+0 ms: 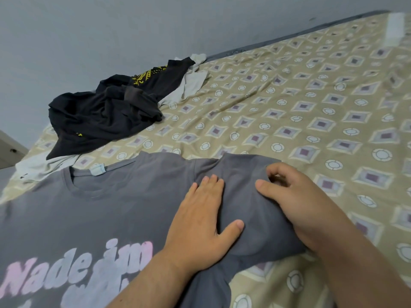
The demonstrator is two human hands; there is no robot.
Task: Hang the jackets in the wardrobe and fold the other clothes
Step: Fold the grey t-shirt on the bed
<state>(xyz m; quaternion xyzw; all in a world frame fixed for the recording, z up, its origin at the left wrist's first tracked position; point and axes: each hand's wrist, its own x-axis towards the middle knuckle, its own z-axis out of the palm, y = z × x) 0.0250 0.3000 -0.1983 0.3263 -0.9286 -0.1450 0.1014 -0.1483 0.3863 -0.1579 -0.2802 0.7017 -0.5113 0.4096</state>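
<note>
**Inspector:** Covering the whole mattress is a tan bedsheet (311, 112) printed with squares and rings, and it is creased. What lies on it?

**Onlooker:** Nearest is the grey T-shirt (111, 207). It is spread face up at the near edge of the bed, neckline toward the wall. There is pale pink and white lettering across the chest, and one sleeve reaches toward the middle of the bed. Further back, by the wall, black clothes (100, 116) with yellow print are heaped on a pale grey garment (191, 83).

**Inspector:** And the hands?

**Onlooker:** The left hand (200, 218) lies flat on the shirt beside the sleeve seam, fingers straight and pressing down. The right hand (295, 196) rests on the sleeve, its fingers curled and pinching the hem. A light blue label (97, 169) sits inside the neckline.
</note>
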